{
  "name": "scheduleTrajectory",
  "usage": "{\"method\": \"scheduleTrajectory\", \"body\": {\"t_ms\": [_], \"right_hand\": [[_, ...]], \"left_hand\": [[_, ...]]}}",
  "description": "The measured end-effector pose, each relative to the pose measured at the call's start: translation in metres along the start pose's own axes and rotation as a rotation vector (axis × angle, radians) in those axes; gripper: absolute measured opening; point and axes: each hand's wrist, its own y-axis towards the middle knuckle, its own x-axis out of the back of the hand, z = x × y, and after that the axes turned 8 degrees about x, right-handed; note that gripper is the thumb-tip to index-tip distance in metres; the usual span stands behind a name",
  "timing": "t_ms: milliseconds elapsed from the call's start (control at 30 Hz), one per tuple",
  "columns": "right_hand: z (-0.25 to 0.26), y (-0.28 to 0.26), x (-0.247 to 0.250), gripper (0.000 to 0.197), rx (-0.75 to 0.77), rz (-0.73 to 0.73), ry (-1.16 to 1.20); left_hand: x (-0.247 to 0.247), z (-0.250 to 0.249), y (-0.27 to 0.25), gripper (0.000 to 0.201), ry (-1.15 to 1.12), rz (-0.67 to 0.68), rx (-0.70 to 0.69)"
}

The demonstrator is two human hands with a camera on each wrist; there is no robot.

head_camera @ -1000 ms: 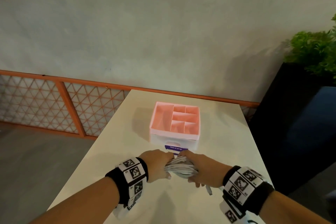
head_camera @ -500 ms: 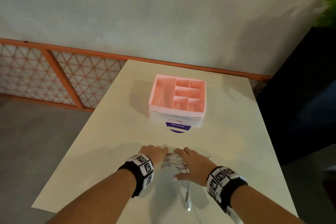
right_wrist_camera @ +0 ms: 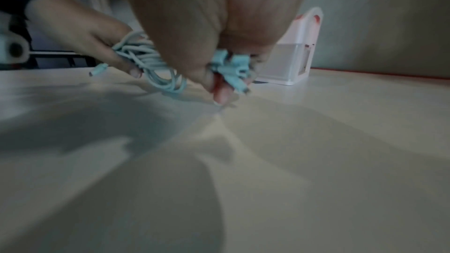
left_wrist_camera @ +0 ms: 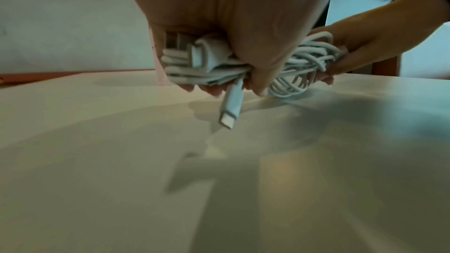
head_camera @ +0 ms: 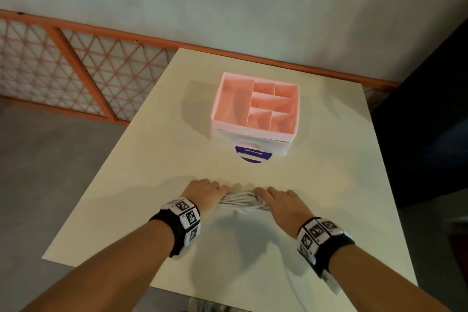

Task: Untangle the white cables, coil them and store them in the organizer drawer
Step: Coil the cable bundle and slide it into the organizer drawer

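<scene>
Both hands, the left hand [head_camera: 204, 193] and the right hand [head_camera: 283, 205], clutch one tangled bundle of smooth white cables [head_camera: 240, 202], seemingly just above the matte worktop [head_camera: 157, 175], near the pink compartmented organizer [head_camera: 255, 109].

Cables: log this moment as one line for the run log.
stage: untangling | left hand: grips cable bundle | right hand: grips bundle | organizer: holds no cables, drawer shut | table
</scene>
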Motion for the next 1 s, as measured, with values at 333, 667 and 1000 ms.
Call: {"method": "scheduleTrajectory", "body": {"t_ms": [333,667,1000], "right_hand": [[0.001,0.006,0.003,0.076,-0.041,0.185,0.044],[-0.015,0.093,0.076,0.031,-0.45,-0.246,0.785],[0.006,0.134,0.048,0.067,-0.899,-0.652,2.161]], "left_hand": [[-0.017,0.002,-0.005,0.053,0.01,0.091,0.009],[-0.024,0.013,-0.004,0.047,-0.047,0.011,0.094],[-0.026,0.058,-0.006,0.041,0.001,0.024,0.117]]}}
